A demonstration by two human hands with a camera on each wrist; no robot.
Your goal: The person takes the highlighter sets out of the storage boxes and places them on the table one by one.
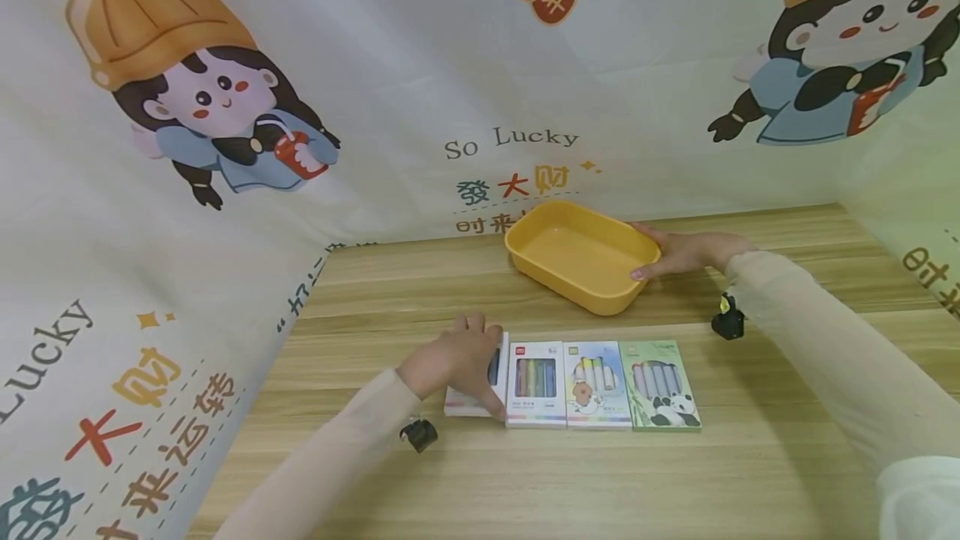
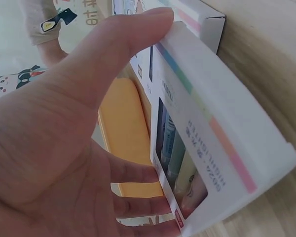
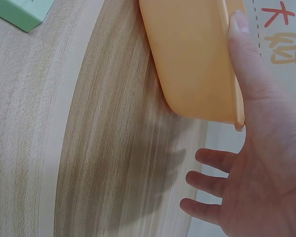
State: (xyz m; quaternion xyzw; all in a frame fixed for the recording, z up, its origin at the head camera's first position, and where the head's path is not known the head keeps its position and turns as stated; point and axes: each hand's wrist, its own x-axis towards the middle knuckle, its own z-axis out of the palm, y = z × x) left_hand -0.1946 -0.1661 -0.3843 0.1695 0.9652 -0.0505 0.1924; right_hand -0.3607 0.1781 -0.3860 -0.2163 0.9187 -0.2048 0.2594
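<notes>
My left hand [image 1: 459, 363] grips the leftmost box of highlighters [image 2: 207, 123], thumb at one edge and fingers at the opposite one. It is a white box with a rainbow stripe and a window, partly hidden by the hand in the head view. To its right lie a second white pen box [image 1: 536, 384], a light-blue pen box [image 1: 598, 384] and a green panda box [image 1: 660, 384]. My right hand [image 1: 686, 254] holds the right end of a yellow plastic basin [image 1: 573, 290], thumb on its rim. Three other fingers stand off from it in the right wrist view.
The wooden table [image 1: 585, 482] carries everything. A printed white cloth [image 1: 390, 90] hangs behind the table and along its sides; the basin stands close to the back cloth.
</notes>
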